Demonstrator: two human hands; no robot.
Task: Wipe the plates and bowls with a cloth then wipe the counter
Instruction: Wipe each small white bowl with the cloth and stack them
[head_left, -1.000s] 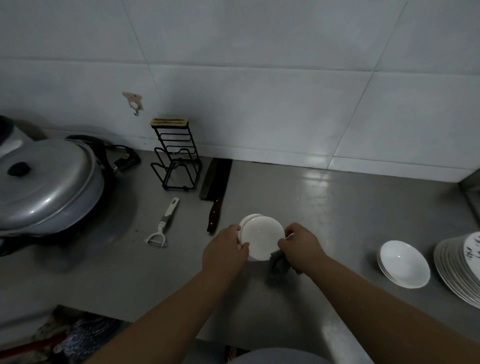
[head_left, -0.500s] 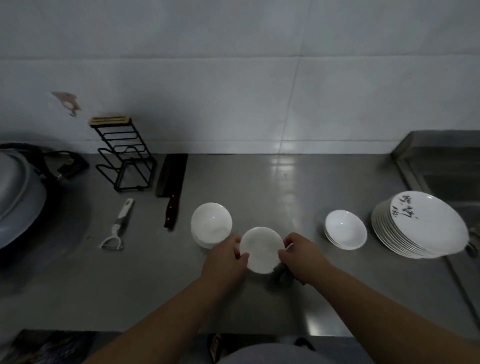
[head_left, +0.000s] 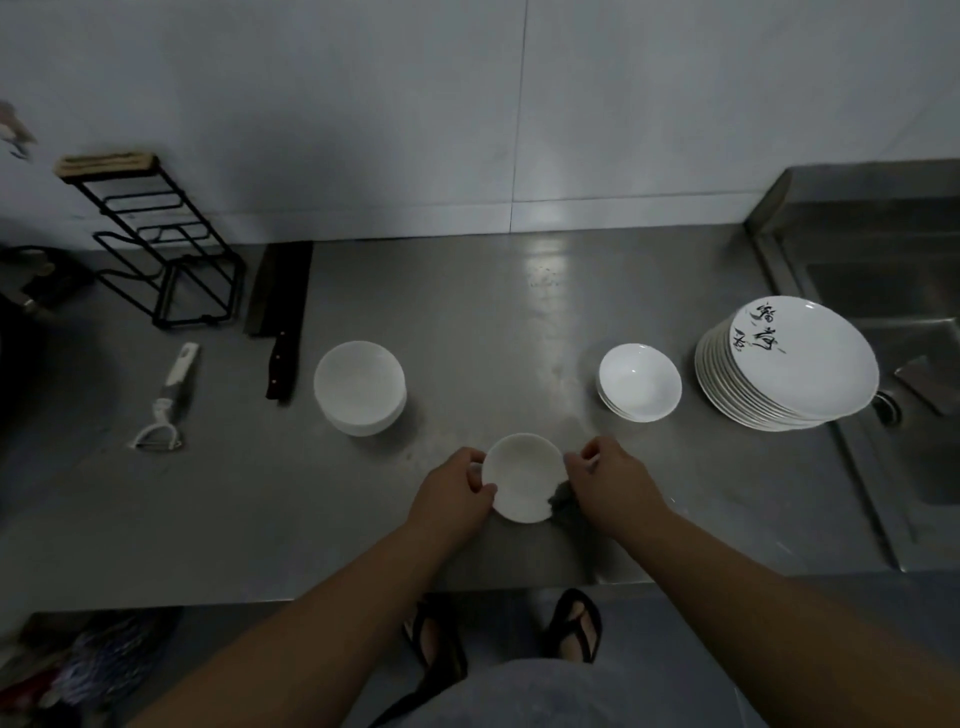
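Gripping the small white bowl (head_left: 522, 475) by its left rim, the left hand (head_left: 452, 493) holds it near the front edge of the counter (head_left: 467, 312); the right hand (head_left: 613, 488) clasps a dark cloth (head_left: 563, 506) against the right rim. Behind-left stands a bowl stack (head_left: 359, 384), far right a plate stack (head_left: 789, 364).

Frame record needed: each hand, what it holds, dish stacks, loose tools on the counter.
left hand: grips left rim of small round white bowl
right hand: holds crumpled dark grey cloth against the bowl's right edge
counter left: stack of white bowls
counter right: stack of shallow white dishes; farther right, stack of white plates with black brushwork
tools: dark-handled cleaver, white peeler, black wire rack
surface: stainless steel counter
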